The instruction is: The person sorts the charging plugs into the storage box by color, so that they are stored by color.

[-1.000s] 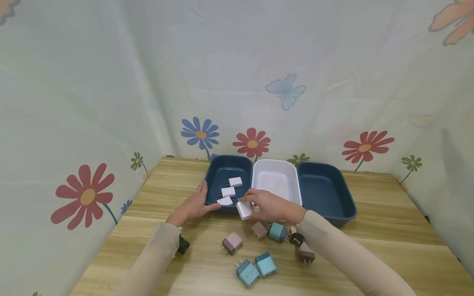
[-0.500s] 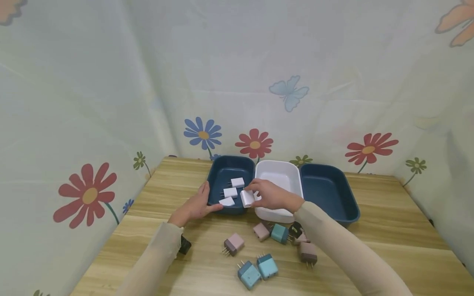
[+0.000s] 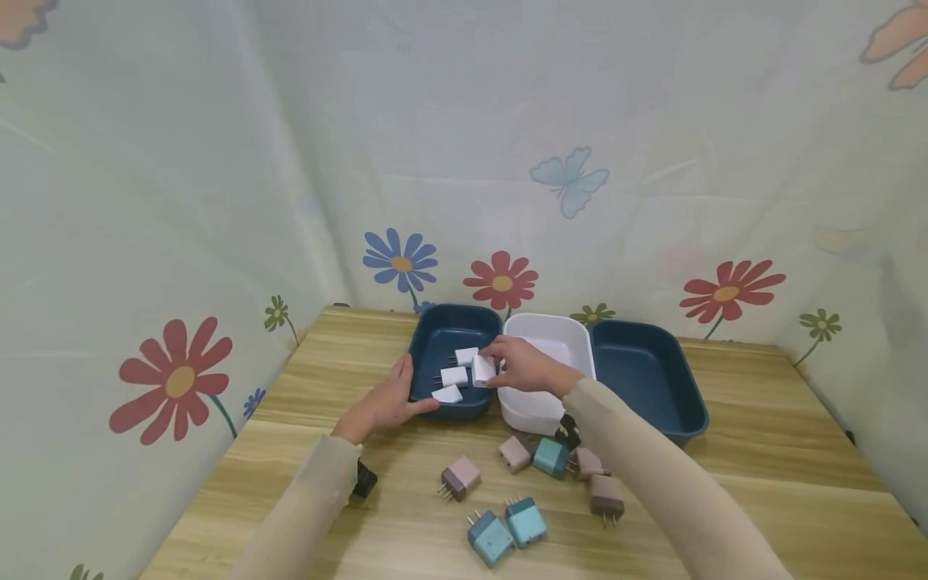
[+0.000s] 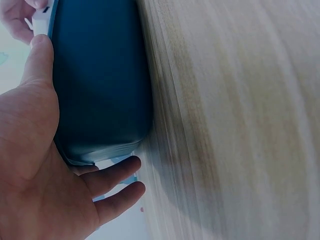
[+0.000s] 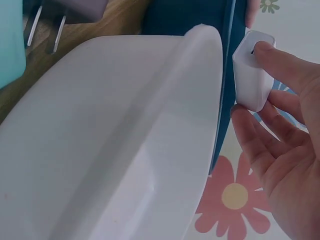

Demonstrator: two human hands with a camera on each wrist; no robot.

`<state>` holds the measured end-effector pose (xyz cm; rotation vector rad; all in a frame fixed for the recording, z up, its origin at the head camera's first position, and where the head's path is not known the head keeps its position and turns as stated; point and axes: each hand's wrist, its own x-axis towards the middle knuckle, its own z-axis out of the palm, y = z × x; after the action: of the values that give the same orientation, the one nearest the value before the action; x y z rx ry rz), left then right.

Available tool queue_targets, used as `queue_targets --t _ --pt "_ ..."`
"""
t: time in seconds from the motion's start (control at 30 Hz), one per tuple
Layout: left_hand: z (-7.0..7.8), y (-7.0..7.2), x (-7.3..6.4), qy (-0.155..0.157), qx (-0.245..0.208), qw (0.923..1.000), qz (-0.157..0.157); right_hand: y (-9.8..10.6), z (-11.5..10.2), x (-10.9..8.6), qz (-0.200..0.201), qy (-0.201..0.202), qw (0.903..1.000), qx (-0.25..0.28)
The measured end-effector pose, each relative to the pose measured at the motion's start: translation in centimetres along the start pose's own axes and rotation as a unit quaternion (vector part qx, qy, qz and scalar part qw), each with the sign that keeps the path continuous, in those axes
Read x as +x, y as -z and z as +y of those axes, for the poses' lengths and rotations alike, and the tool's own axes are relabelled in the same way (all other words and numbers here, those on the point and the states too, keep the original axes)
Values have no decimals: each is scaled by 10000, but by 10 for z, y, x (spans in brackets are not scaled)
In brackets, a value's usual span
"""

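Observation:
In the head view my right hand (image 3: 525,366) pinches a white USB charger plug (image 3: 483,370) over the right side of the left blue bin (image 3: 435,330). The right wrist view shows this charger (image 5: 252,75) between thumb and fingertips, its port end near the thumb. Inside that bin lie three more white chargers (image 3: 453,377), most with prongs pointing left. My left hand (image 3: 384,403) rests against the bin's front left corner, thumb along the front rim and fingers along the side. In the left wrist view, two of its fingers (image 4: 117,177) stretch out straight past the bin's corner.
A white bin (image 3: 547,326) stands beside the left bin, and another blue bin (image 3: 641,379) is to its right. Several pink chargers (image 3: 461,475) and teal chargers (image 3: 490,538) lie on the wooden table (image 3: 406,532) in front. A flowered cloth (image 3: 449,121) hangs behind.
My right hand has carried the white charger from in front of the bins up and back over the left blue bin. The left hand stays at the bin's corner.

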<state>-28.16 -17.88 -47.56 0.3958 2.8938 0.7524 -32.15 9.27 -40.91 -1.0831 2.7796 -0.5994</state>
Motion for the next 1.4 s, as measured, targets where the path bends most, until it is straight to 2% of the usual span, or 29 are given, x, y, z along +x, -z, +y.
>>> queue_targets --t 0.53,0.9,1.1,1.33,1.4 --pt "-1 -1 1 22 94 9999 -33 -9 14 22 -57 -295 9995 -108" --pt "0 0 0 74 119 9999 -75 -12 15 28 -118 -216 9990 -384" --pt "-1 -2 1 50 39 10000 -43 -12 17 25 -124 -298 9992 -233" --pt "-6 -3 2 9 2 10000 -12 -4 20 13 42 22 10000 -73" --pt "-6 -3 2 -10 -37 10000 18 -1 21 9 85 7 10000 5"
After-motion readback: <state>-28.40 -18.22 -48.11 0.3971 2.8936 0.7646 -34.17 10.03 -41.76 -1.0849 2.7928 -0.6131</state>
